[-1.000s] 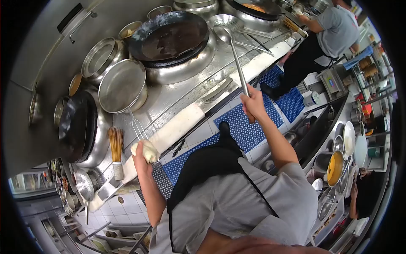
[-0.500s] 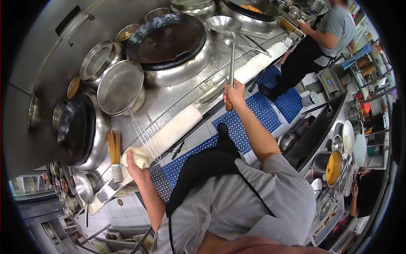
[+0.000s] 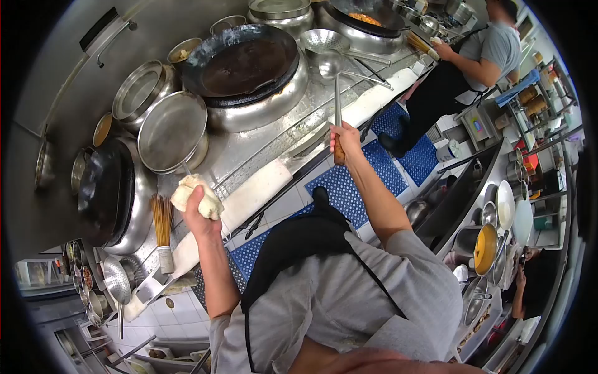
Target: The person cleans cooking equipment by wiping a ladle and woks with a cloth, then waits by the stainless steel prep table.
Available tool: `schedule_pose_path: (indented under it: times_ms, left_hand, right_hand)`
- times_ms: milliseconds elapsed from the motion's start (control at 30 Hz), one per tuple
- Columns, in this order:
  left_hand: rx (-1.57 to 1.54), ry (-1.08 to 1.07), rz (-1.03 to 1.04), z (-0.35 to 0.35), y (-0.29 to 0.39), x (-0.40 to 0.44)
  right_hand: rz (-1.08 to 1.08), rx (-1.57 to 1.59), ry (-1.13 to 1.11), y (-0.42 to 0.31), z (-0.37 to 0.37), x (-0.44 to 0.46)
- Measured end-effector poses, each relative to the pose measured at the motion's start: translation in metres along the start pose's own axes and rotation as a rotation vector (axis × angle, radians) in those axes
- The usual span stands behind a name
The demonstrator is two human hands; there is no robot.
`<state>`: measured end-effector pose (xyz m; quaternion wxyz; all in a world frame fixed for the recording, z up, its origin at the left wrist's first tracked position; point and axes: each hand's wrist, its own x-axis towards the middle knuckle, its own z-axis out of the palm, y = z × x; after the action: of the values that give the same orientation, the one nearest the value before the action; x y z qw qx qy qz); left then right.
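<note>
My left hand (image 3: 203, 218) is closed round a bunched, off-white cloth (image 3: 194, 194), which sits in front of the handle of a round mesh strainer (image 3: 172, 132). In my right hand (image 3: 347, 138) is a long metal ladle (image 3: 338, 100), gripped by its wooden handle end. Its bowl hangs over the steel range, close to a perforated skimmer (image 3: 324, 41). A dark wok (image 3: 246, 65) with a brown, shiny inside rests on a burner ring ahead of me. Below my left hand stands a bamboo brush (image 3: 162, 227).
Another wok (image 3: 106, 193) sits at the left. A co-worker (image 3: 479, 62) stands along the range at the upper right, near a wok with orange food (image 3: 363, 19). White towels (image 3: 258, 188) line the range's front edge. Behind me a counter holds pots and bowls (image 3: 486, 249).
My left hand has moved up with the cloth, over the strainer's handle. The ladle in my right hand has turned, so its bowl now faces more toward me.
</note>
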<state>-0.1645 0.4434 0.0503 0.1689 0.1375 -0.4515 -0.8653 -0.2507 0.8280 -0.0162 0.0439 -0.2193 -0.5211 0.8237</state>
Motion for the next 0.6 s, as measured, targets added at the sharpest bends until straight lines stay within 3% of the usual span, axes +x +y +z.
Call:
schedule_pose_path:
  times_ms: [167, 300, 533, 600]
  left_hand:
    - [0.021, -0.024, -0.075, 0.000, -0.007, 0.005]
    - [0.039, -0.053, -0.082, 0.000, -0.008, 0.011]
    - [0.008, -0.087, -0.115, 0.023, -0.017, 0.013]
    - [0.022, -0.070, -0.113, 0.025, -0.016, 0.013]
  right_hand:
    - [0.005, 0.035, -0.023, -0.014, -0.017, -0.005]
    - [-0.135, -0.038, 0.086, 0.001, 0.012, -0.009]
    - [0.035, 0.023, 0.054, -0.002, 0.032, 0.002]
    - [-0.031, 0.015, 0.088, 0.001, 0.037, -0.004]
